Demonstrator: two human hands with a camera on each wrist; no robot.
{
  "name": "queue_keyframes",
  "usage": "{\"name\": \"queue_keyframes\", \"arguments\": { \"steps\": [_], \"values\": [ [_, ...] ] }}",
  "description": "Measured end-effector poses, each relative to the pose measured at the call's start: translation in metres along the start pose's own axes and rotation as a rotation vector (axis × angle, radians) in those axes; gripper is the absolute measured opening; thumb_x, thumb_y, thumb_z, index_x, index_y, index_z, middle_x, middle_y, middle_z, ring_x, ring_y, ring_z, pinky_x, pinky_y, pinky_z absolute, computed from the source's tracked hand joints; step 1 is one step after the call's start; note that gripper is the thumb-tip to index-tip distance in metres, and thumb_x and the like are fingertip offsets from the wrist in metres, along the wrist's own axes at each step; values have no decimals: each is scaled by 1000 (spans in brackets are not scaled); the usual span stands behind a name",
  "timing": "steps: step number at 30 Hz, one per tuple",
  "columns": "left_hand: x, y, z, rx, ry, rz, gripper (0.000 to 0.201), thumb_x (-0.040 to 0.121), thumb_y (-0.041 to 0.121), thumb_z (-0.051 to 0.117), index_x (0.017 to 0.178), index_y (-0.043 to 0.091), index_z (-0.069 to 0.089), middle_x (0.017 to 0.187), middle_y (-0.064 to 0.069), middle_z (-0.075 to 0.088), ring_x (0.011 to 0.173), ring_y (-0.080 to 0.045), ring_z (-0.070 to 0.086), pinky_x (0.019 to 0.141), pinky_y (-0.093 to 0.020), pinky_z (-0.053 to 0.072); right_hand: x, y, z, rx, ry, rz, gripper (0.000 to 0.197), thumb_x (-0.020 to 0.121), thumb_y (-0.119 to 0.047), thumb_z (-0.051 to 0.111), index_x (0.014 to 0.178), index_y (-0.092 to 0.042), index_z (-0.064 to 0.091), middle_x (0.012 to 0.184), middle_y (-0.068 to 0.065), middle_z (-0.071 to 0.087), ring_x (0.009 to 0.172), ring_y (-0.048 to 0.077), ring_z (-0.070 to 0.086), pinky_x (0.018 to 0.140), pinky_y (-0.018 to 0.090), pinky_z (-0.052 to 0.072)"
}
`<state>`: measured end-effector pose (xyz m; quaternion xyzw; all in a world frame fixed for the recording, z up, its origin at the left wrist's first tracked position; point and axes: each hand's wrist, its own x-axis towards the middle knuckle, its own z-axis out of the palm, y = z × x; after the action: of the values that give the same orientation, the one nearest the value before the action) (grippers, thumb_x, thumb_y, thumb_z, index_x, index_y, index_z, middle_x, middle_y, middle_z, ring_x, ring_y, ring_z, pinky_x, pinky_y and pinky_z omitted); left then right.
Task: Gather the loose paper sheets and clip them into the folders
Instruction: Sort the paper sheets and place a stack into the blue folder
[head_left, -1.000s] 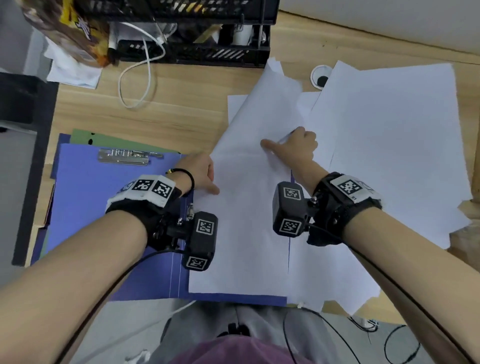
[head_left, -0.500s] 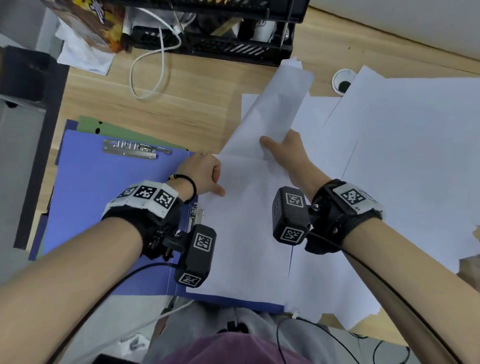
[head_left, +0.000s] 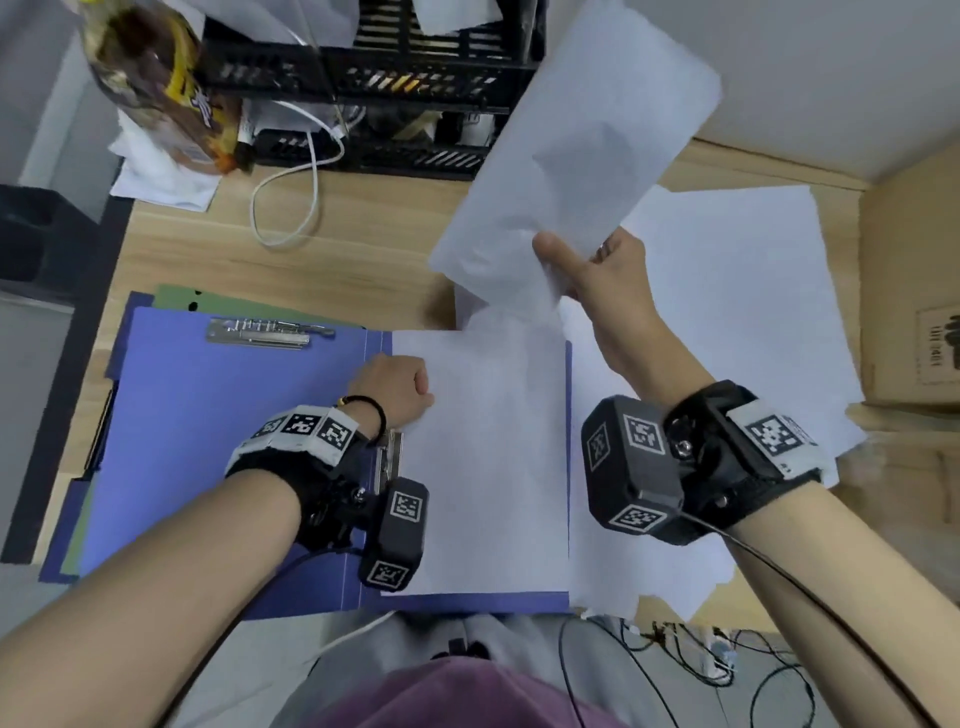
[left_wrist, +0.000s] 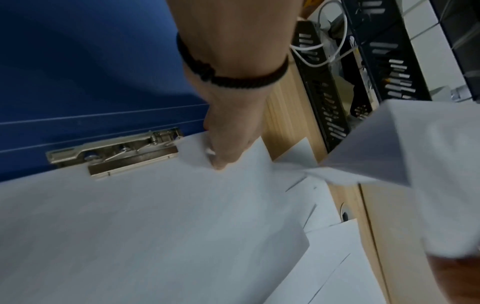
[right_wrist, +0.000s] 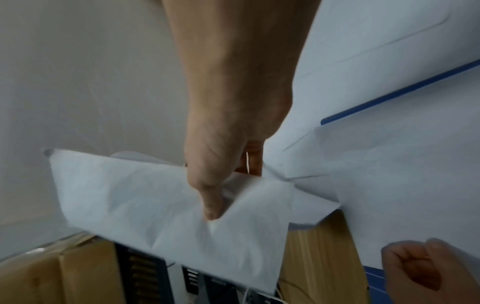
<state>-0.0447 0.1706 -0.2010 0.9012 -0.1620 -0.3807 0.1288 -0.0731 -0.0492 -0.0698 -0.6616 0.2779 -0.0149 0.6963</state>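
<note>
An open blue folder (head_left: 223, 447) lies on the desk, with a metal clip (head_left: 270, 332) at the top of its left half and a second clip (left_wrist: 114, 152) by the spine. A white sheet (head_left: 488, 457) lies on its right half. My left hand (head_left: 410, 395) sits with curled fingers at that sheet's left edge and pinches it beside the spine clip (left_wrist: 215, 156). My right hand (head_left: 566, 260) pinches the lower edge of another white sheet (head_left: 582, 130) and holds it tilted in the air above the desk (right_wrist: 215, 205). Several loose sheets (head_left: 737, 312) lie to the right.
Black plastic crates (head_left: 415, 78) stand along the back, with a white cable (head_left: 306, 197) and a snack bag (head_left: 161, 88) at the back left. A cardboard box (head_left: 909, 291) borders the right. A green folder (head_left: 176, 299) lies under the blue one.
My right hand has lifted one sheet off the pile and raised it up and away from the desk. My left hand has stayed at the left edge of the sheet in the folder.
</note>
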Motion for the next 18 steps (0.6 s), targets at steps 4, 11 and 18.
{"name": "queue_keyframes", "arguments": {
  "steps": [4,11,18],
  "values": [
    [-7,2,-22,-383,-129,-27,21,98,24,44,101,10,60,95,-3,62,77,-17,57,66,-27,42,-31,-17,-5,113,-58,4,19,91,-15,66,110,-11,65,107,2,74,98,17,71,81,30,56],
    [-48,10,-44,-1343,-167,-190,26,96,32,37,91,15,55,78,0,69,66,-15,65,73,-28,48,-69,49,-4,106,64,205,64,83,-38,73,129,2,52,122,12,68,111,26,66,100,43,50],
    [-89,-31,-31,-1078,-64,-87,36,96,-15,33,108,15,48,89,10,44,58,18,48,57,3,35,-106,149,-2,-94,97,575,37,94,-26,61,121,-1,54,106,13,68,81,18,71,65,28,57]
  ]
}}
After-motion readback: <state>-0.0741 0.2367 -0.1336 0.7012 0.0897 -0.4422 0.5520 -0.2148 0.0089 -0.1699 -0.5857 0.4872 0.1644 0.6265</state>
